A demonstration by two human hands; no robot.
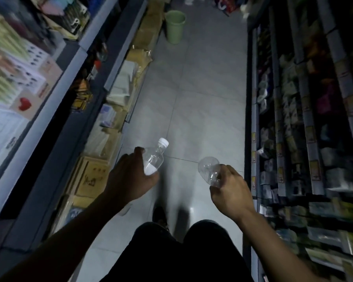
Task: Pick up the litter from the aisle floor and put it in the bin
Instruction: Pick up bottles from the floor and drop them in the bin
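I hold two clear plastic bottles, one in each hand, above the grey tiled aisle floor point(202, 88). My left hand point(130, 176) curls round the lower body of the capped bottle point(154, 157); its white cap points up and away from me, towards the far end of the aisle, and the neck and shoulder stick out past my thumb and fingers. A pale patch shows at the bottle's base against my palm. My right hand point(230, 190) grips the second bottle point(209, 167) by one end, fingers wrapped round it, so that its rounded clear end juts up and to the left of my knuckles; I cannot tell whether this one has a cap. The two bottles are apart, with bare floor between them.

One green bin point(174, 26) stands upright far ahead, on the floor near the cardboard boxes point(149, 31) at the foot of the left shelving point(55, 94), well apart from both hands. Stocked shelves point(306, 119) run along the right side too. My dark trouser legs fill the bottom of the view, and one shoe point(159, 216) shows just ahead of them.
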